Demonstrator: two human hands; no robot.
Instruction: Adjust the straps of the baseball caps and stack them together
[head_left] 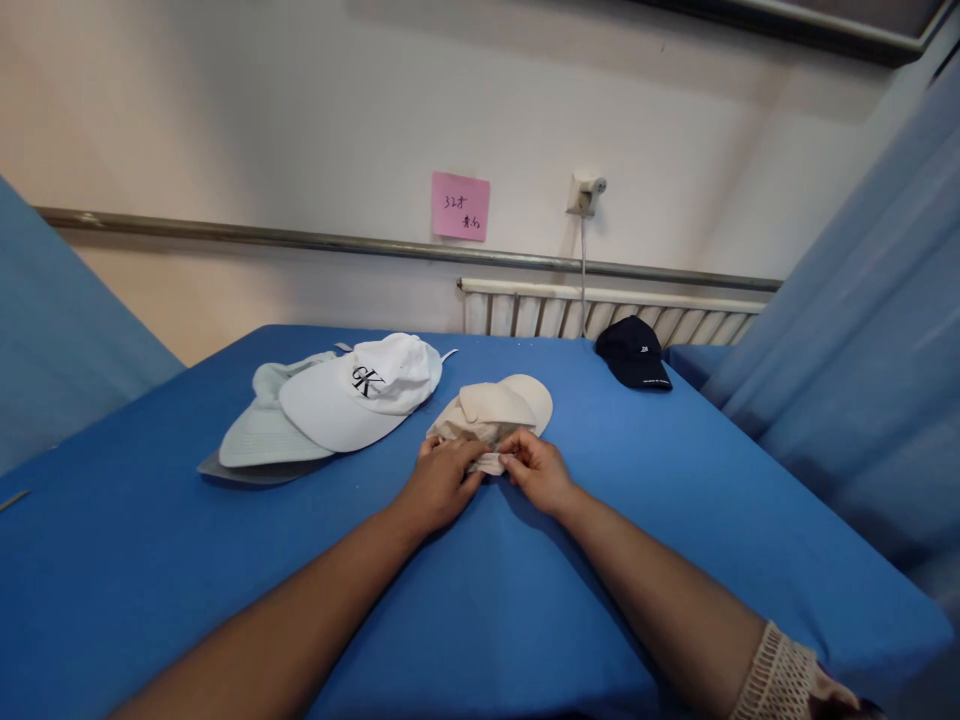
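A beige cap [499, 406] lies on the blue table [660, 500] in front of me, its brim pointing away. My left hand [442, 482] and my right hand [538, 470] both pinch the cap's near edge, fingers closed on the fabric. Left of it rests a white cap with black letters [367, 390], stacked over a pale grey-green cap [262, 430].
A dark navy cap [634, 352] sits at the table's far right corner. Blue curtains hang on the left [67, 340] and right [862, 320]. Behind the table are a white radiator [540, 312], a wall rail, a pink note [460, 206] and a plugged-in socket [585, 192].
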